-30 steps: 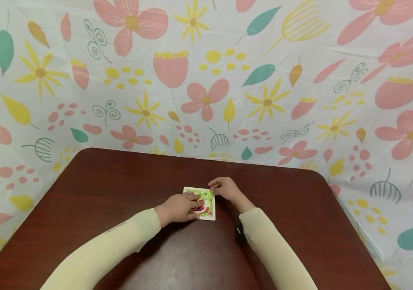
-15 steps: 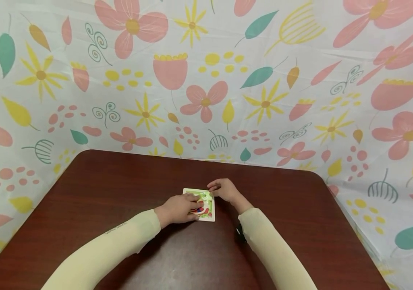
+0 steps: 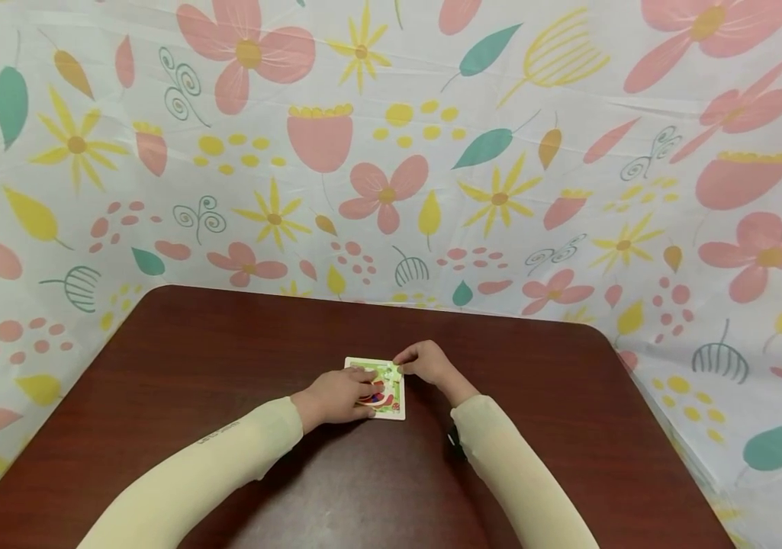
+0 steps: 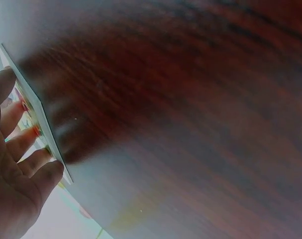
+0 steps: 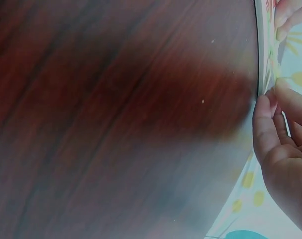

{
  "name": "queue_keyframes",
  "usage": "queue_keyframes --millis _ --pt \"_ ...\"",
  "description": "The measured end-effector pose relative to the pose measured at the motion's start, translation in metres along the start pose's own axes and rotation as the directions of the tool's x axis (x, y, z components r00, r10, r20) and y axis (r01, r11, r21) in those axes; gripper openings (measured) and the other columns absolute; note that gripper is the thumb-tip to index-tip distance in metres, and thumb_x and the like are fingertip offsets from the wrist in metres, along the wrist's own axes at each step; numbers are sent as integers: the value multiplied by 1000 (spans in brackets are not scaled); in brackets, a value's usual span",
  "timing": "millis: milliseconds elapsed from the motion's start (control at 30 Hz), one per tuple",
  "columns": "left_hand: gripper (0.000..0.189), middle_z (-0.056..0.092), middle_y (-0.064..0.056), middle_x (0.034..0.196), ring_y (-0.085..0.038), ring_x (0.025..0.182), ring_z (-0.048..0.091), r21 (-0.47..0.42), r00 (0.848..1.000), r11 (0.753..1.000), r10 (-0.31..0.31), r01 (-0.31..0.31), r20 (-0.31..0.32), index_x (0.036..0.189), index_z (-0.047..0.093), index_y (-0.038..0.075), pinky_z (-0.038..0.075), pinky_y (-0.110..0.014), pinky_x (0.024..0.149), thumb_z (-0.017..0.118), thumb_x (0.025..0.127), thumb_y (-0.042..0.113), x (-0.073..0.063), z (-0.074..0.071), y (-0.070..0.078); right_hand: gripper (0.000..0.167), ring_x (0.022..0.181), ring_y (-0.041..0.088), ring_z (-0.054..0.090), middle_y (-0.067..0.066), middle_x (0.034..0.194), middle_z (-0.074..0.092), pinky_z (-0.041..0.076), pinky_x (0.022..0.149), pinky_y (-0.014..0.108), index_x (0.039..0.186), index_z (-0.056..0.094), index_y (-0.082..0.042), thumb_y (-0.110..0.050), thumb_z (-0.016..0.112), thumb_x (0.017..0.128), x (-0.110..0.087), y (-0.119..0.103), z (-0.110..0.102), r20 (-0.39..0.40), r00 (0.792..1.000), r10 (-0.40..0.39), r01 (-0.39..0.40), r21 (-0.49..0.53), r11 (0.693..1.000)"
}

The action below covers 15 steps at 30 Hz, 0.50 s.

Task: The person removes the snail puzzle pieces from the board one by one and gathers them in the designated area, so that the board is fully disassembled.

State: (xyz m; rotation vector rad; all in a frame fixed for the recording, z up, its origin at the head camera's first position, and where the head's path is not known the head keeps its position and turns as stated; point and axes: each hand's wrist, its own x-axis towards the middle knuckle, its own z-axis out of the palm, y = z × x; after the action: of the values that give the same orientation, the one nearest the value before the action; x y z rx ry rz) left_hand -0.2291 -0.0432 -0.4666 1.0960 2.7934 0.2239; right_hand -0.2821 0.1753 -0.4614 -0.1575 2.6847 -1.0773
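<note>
A small square jigsaw puzzle (image 3: 399, 408) with a white frame and a green, red and blue picture lies on the table. My left hand (image 3: 339, 395) rests over its left half, fingers spread on the pieces; in the left wrist view, the thumb and outer fingers of this left hand (image 4: 21, 169) reach the board's edge. At the upper right corner, my right hand (image 3: 426, 361) pinches a pale green puzzle piece (image 3: 394, 373) between thumb and fingertips. In the right wrist view, the fingertips of the right hand (image 5: 285, 134) meet at the end of the board (image 5: 260, 45). The left hand hides part of the picture.
The dark red-brown wooden table (image 3: 239, 328) stretches around the puzzle on every side. Behind it and along both sides hangs a white cloth (image 3: 391, 91) with pink, yellow and teal flowers and leaves. A dark band (image 3: 455, 441) shows under the right sleeve.
The pale piece at the puzzle's upper right corner has shifted under my right fingertips, which have moved slightly downward. My left hand stays in place on the board.
</note>
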Motion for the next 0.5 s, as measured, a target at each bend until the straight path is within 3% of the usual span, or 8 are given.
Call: queue_keyframes --millis 233,500 --pt "49 53 -8 156 -33 144 52 -29 1000 1000 3 -3 4 144 62 19 48 -47 113 66 99 38 0 -2 1 14 89 22 71 17 110 76 57 75 32 102 80 1 -3 71 93 -2 2 -1 -10 1000 -14 14 51 999" --pt "49 54 -8 156 -32 144 52 -22 1000 1000 -1 1 1 144 62 20 49 -47 112 67 99 39 0 -1 0 13 92 23 72 16 115 75 58 77 32 101 81 -2 -6 71 95 1 2 0 -14 1000 2 -1 69 998"
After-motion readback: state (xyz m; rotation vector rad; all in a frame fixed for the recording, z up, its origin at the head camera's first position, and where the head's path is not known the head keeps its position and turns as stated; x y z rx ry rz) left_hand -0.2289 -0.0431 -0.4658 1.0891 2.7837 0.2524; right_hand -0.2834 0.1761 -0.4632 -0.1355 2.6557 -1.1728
